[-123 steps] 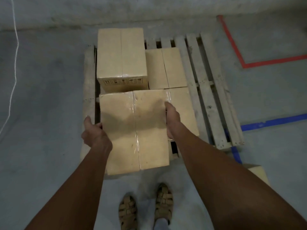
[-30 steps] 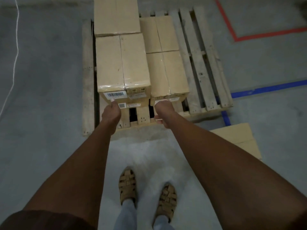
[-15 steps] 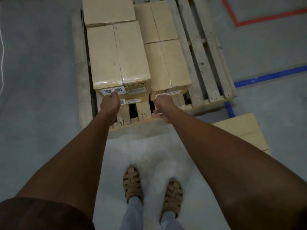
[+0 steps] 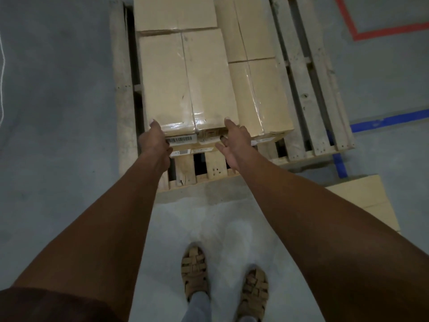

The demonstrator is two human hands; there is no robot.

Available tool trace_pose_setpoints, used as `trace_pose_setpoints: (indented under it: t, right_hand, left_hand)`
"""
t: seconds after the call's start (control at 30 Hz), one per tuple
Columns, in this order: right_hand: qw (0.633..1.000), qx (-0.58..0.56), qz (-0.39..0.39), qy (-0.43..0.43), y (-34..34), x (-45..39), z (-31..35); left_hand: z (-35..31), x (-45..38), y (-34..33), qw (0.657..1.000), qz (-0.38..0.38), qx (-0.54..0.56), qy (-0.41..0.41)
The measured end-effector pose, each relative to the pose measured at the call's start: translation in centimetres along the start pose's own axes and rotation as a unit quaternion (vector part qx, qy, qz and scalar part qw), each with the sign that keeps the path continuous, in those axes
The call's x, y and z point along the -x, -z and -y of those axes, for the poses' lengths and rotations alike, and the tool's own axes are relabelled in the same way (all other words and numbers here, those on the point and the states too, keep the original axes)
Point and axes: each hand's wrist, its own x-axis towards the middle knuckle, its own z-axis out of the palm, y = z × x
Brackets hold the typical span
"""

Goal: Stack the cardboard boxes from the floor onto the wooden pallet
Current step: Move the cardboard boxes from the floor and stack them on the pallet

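A wooden pallet (image 4: 308, 89) lies on the grey floor in front of me with several tan cardboard boxes on it. The near-left stack's top box (image 4: 185, 80) is taped along its middle. My left hand (image 4: 154, 140) clasps its near-left corner, thumb on the top edge, fingers over a barcode label. My right hand (image 4: 234, 140) touches the near-right corner with fingers spread. Another stacked box (image 4: 174, 12) sits behind it. Two lower boxes (image 4: 260, 96) stand in a row to the right. One more box (image 4: 362, 198) lies on the floor at the right.
The pallet's right slats are bare. Red tape (image 4: 383, 31) and blue tape (image 4: 390, 119) mark the floor to the right. A white cord (image 4: 2, 66) runs along the left edge. My sandalled feet (image 4: 193, 273) stand just short of the pallet.
The box I carried now sits on the near-left stack. Both hands have risen from the lower front face to the top box's near corners, and my right hand's fingers have spread.
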Motion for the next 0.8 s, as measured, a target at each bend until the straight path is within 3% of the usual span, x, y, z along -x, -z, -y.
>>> trace_pose_setpoints:
  t: [0.4,0.63,0.8]
  right_hand:
    - [0.991,0.061,-0.112,0.040,-3.0,-1.0,0.0]
    - [0.989,0.064,-0.110,0.074,-3.0,-1.1,0.4]
    - [0.990,0.090,-0.101,0.031,-2.2,-0.8,1.3]
  left_hand:
    - [-0.1,-0.9,-0.8,0.997,-0.064,0.004,-0.051]
    - [-0.2,-0.7,-0.8,0.995,-0.051,-0.014,-0.088]
    - [-0.5,-0.6,-0.4,0.996,-0.040,-0.047,-0.058]
